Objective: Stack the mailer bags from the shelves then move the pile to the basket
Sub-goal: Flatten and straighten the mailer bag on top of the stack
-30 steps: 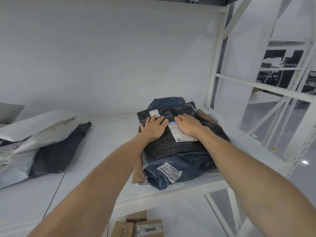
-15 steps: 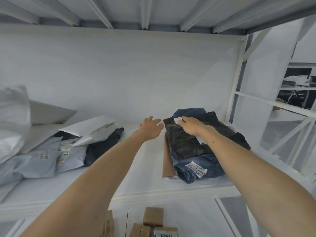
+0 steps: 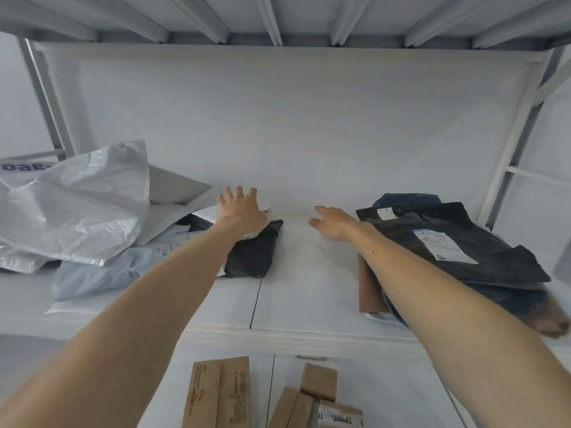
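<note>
Both hands out over the white shelf (image 3: 309, 291), neither one gripping a bag.
Largest first: shelf spans the frame, ribbed deck above it. Loose heap of mailer bags (image 3: 80, 211) at left: silver-grey one on top, pale blue and white ones under it, black bag (image 3: 251, 254) at its right edge. Stacked pile (image 3: 457, 251) at right: black labelled bag on top, dark blue and brown ones below, overhanging the front edge. Cardboard boxes (image 3: 222, 393) on the level below. Left hand (image 3: 241, 208) flat, fingers spread, on the heap's right end above the black bag. Right hand (image 3: 335, 223) fingers loose, held over bare shelf between heap and pile, forearm crossing the pile. Basket not in view.
</note>
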